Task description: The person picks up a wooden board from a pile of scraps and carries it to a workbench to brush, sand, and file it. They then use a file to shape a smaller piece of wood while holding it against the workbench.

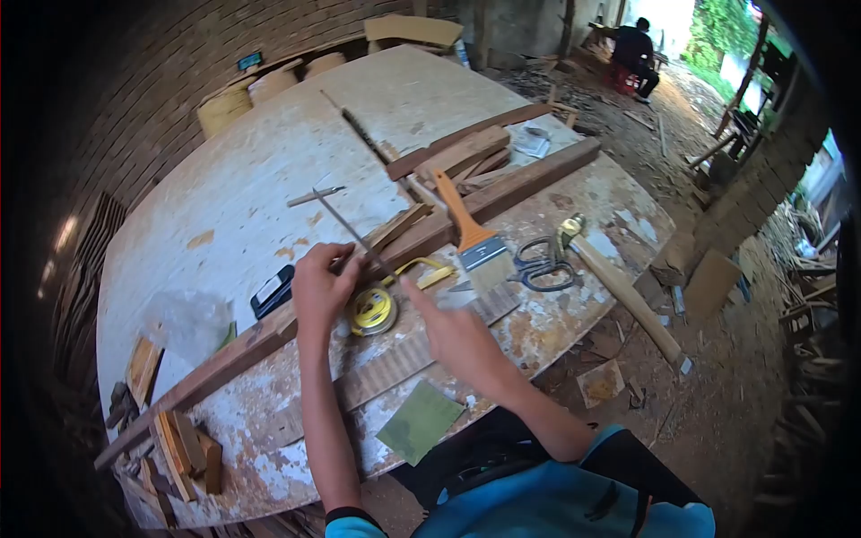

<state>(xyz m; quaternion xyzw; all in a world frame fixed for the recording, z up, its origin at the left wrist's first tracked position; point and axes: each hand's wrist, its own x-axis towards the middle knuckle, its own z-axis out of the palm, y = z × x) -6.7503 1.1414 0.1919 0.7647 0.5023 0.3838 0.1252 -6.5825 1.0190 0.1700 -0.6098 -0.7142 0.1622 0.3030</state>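
A long brown wooden bar (pixel 439 235) lies diagonally across the table. My left hand (pixel 325 282) rests on this bar with its fingers curled in; whatever they hold is hidden. My right hand (pixel 453 336) is closed, index finger forward, on the near end of a thin dark metal rod (pixel 359 238), perhaps a file. The rod slants past my left fingers. Between my hands sits a yellow tape measure (pixel 373 311). A wide paintbrush (pixel 466 224) with an orange handle leans over the bar, beside dark-handled scissors (pixel 543 266). A green square sheet (pixel 420 421) lies near my body.
A hammer (pixel 628 300) overhangs the table's right edge. Wood offcuts (pixel 471 152) lie beyond the bar, others (pixel 190 453) at front left. A small pointed tool (pixel 316 196) and a plastic bag (pixel 193 323) are on the white tabletop (pixel 224 197). Another person (pixel 633 54) sits far off.
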